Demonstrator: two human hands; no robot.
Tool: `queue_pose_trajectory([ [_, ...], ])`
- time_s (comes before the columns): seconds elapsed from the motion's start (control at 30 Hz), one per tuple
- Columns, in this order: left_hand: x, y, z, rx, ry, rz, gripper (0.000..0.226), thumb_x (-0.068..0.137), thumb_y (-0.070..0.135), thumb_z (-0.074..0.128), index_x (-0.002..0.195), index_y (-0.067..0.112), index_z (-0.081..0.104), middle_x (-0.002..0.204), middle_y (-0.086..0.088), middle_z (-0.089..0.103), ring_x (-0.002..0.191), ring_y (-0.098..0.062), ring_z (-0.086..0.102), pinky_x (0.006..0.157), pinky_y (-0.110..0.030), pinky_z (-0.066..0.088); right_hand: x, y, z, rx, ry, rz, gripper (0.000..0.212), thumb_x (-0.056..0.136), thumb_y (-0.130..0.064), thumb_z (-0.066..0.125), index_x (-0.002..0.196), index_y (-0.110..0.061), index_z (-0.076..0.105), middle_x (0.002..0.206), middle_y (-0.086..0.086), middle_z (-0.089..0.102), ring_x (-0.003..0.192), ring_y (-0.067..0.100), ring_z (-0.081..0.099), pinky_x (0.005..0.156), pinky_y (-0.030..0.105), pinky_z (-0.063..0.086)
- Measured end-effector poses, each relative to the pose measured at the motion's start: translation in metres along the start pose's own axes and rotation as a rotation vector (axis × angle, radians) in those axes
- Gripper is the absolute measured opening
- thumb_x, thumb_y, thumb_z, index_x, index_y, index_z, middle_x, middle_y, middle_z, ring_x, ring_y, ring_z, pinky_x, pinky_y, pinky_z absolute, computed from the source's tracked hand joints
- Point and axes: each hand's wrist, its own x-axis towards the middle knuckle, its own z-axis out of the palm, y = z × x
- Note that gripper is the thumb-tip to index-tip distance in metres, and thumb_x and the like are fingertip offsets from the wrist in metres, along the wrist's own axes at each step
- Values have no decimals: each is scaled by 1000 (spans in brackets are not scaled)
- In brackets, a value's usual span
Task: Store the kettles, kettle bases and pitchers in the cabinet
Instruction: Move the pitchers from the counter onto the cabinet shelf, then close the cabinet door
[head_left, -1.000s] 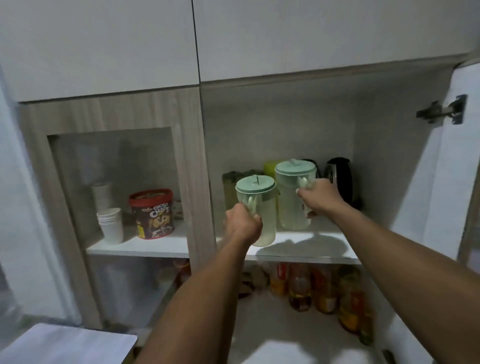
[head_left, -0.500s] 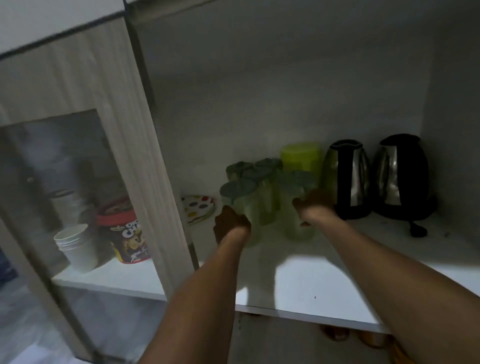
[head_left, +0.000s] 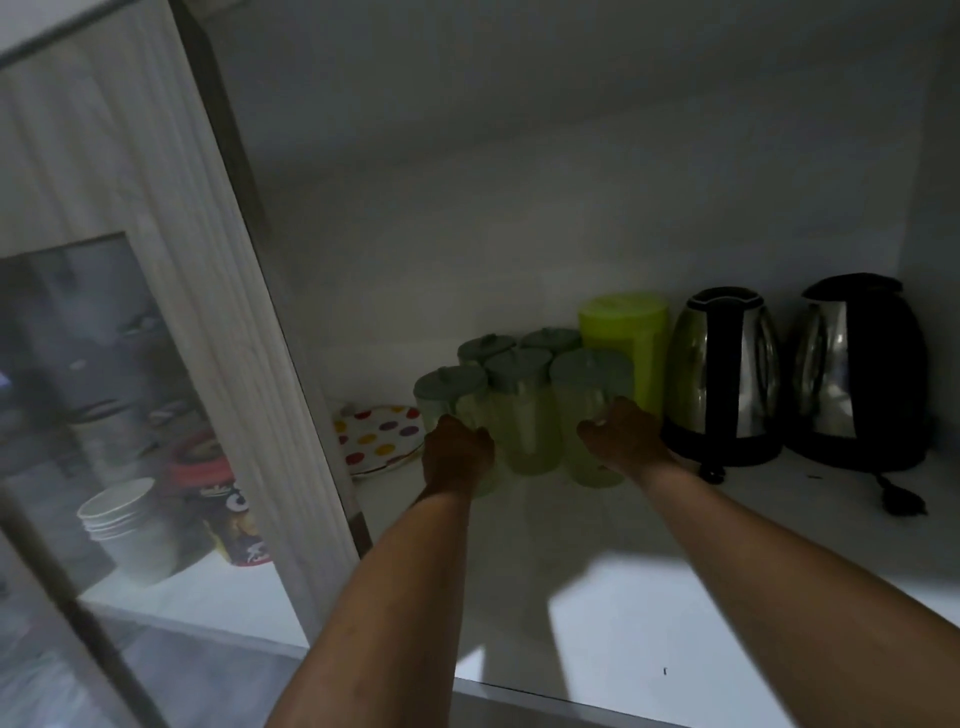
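1. My left hand wraps the near side of the left pitcher, and my right hand clasps the right pitcher low on its body; both hands are grasping, though the dim light hides exactly how the fingers lie.
2. Both pitchers are deep on the cabinet shelf, in the front row of a cluster; three more mint-lidded pitchers crowd just behind and between them; the lime pitcher is behind the right one, and two kettles sit on their black bases further right.
3. I judge the step to be setting this pair down and letting go; I cannot tell whether their bottoms are flat on the shelf yet, so I would feel for full contact before loosening either grip.
4. To do it well I should lower both straight down, nudge them against the row behind without knocking it, and draw my hands back low and straight; the spotted plate lies just left of the left pitcher, and the nearer kettle is near my right wrist, so no sideways sweep.
5. Each pitcher stands upright, long axis vertical, lid on top and base down; the handles seem to face me, under my hands; which way the spouts point I cannot make out in this light.
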Motion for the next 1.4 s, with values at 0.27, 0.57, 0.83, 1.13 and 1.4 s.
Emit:
queue_pose_trajectory([
  [0.27, -36, -5, -35, 90, -75, 63, 77, 93, 49, 61, 150, 4, 34, 143, -15, 54, 126, -34, 56, 91, -37, 48, -43, -17, -24, -188, 12, 52, 90, 90, -48, 61, 153, -1, 18, 152, 22, 37, 136, 39, 44, 99, 39, 46],
  [0.57, -172, -12, -96, 0, -233, 287, 54, 92, 38, 70, 134, 8, 52, 134, -14, 60, 119, -30, 59, 90, -37, 47, -224, -47, -79, -196, 100, -53, 60, 89, -39, 67, 136, -8, 47, 138, 15, 52, 123, 33, 53, 91, 35, 44],
  [0.83, -346, -23, -105, 24, -529, 539, 74, 89, 39, 73, 150, 12, 41, 148, -12, 51, 132, -30, 51, 109, -42, 45, -415, -20, -137, -268, 193, 12, 52, 88, -32, 68, 133, -16, 47, 140, 11, 50, 116, 27, 53, 92, 37, 46],
  [1.13, -531, 64, -100, -48, -679, 922, 65, 90, 38, 71, 145, 14, 45, 146, -11, 53, 128, -28, 55, 105, -37, 47, -574, -5, -303, -372, 618, 21, 30, 88, -27, 63, 116, -16, 61, 116, 10, 65, 100, 27, 62, 88, 41, 53],
  [1.4, -711, 132, -65, -216, -738, 1153, 71, 83, 42, 76, 142, 15, 48, 141, -12, 55, 126, -26, 55, 102, -37, 50, -707, 32, -436, -620, 1303, -108, 17, 86, -19, 56, 101, -13, 59, 108, 11, 56, 104, 30, 53, 81, 41, 48],
])
